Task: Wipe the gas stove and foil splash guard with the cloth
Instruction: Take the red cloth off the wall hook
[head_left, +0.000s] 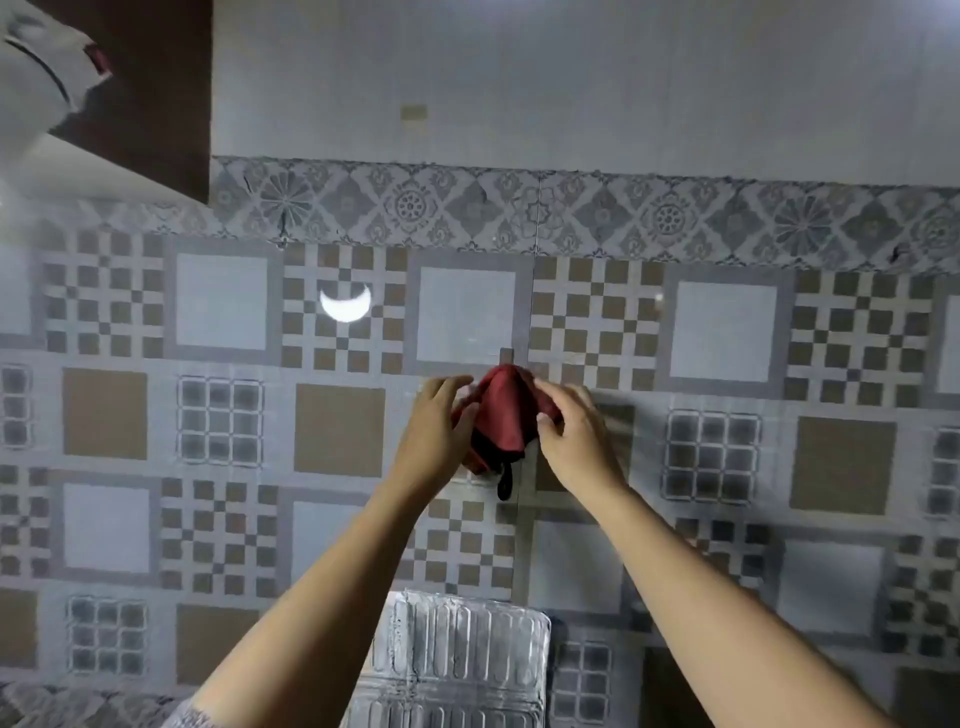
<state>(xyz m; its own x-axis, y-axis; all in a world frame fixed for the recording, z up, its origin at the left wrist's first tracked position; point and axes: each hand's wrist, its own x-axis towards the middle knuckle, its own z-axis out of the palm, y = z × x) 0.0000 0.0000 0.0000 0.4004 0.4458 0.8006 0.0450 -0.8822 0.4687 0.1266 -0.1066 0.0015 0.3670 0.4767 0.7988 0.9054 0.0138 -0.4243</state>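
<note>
A person's two forearms rise from the near edge of the frame toward a patterned tile wall (218, 426), the camera tilted up and away from the cooking surface. Nearest, at the bottom centre, stands the top of the ribbed foil guard (462, 654), upright against the wall between the arms; the gas stove itself lies out of view below.

Farther up, both hands meet at a red cloth (501, 415) that hangs bunched from a small hook (506, 356) fixed to the wall. The left hand (439, 431) curls around the cloth's left side, fingers wrapped over its upper fold. The right hand (574, 436) closes on the right side, thumb pressing into the fabric. A dark loop dangles beneath the bundle, likely its hanging tab. The two-handed hold appears meant to gather the cloth and lift it clear of the hook, or to settle it there; the frame alone does not say which.

Neither foil nor stove is being touched by the cloth, which sits well above the guard.

Farthest, a floral border runs across the wall, with plain tiles above. A crescent of reflected light (345, 304) glints to the left, and a brown cabinet (156, 88) fills the upper left corner.
</note>
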